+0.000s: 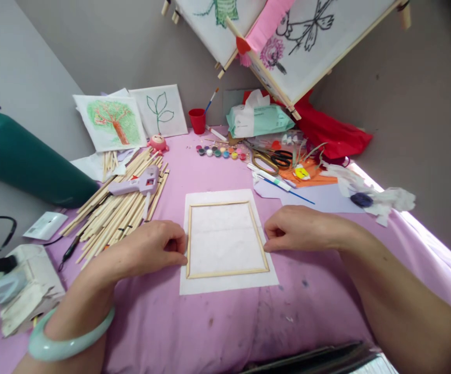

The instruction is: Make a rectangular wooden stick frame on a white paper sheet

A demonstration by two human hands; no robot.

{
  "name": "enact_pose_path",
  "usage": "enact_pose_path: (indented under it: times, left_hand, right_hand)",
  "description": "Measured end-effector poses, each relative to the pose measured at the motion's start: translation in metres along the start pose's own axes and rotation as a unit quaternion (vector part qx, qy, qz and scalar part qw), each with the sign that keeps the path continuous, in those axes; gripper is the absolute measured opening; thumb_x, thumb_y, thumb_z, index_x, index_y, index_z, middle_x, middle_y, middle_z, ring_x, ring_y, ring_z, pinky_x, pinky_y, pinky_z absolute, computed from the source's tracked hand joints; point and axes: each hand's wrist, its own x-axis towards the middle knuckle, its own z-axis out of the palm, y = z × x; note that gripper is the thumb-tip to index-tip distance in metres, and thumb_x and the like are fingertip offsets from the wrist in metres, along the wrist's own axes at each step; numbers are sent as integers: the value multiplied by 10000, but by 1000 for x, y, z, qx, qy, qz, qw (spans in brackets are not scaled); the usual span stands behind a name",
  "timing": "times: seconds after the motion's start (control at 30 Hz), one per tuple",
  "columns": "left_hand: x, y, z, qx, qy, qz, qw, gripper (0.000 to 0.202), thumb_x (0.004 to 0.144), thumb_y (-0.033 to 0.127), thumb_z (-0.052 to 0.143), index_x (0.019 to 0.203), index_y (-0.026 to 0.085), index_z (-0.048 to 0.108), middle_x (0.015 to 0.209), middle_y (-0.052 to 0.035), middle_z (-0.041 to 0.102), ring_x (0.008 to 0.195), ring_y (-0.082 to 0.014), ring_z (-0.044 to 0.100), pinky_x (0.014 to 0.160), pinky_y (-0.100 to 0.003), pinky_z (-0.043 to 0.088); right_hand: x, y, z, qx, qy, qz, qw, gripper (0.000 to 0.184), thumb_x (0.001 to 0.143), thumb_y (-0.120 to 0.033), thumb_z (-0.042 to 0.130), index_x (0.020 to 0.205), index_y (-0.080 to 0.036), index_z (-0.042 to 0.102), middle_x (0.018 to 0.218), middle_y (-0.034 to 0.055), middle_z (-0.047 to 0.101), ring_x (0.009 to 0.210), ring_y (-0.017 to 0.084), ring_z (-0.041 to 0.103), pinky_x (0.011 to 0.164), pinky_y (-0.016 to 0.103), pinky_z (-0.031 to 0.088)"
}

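Wooden frame lies between left fingers and right fingers.

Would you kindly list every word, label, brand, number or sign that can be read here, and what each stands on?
None can be read with certainty.
Wipes pack: printed marks, too small to read.
Small white item at far left: faint marks, too blurred to read.
Yellow piece: a dark mark, too small to make out.
White sheet and wooden frame: no writing visible.
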Motion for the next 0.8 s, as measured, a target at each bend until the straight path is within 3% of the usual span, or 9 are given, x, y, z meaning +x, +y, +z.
enact_pose_path:
  times: [0.8]
  left_hand:
    - [0, 1, 0, 9, 11, 12, 1000, 109, 722, 300, 604, 693, 195, 598, 694, 26, 577, 622, -120, 517, 571, -243, 358]
  right_hand:
    - [4, 1, 0, -4, -9, 16, 1000, 264, 753, -400, 528, 593, -195, 572, 545, -23, 520, 530, 108, 425, 502, 256, 255]
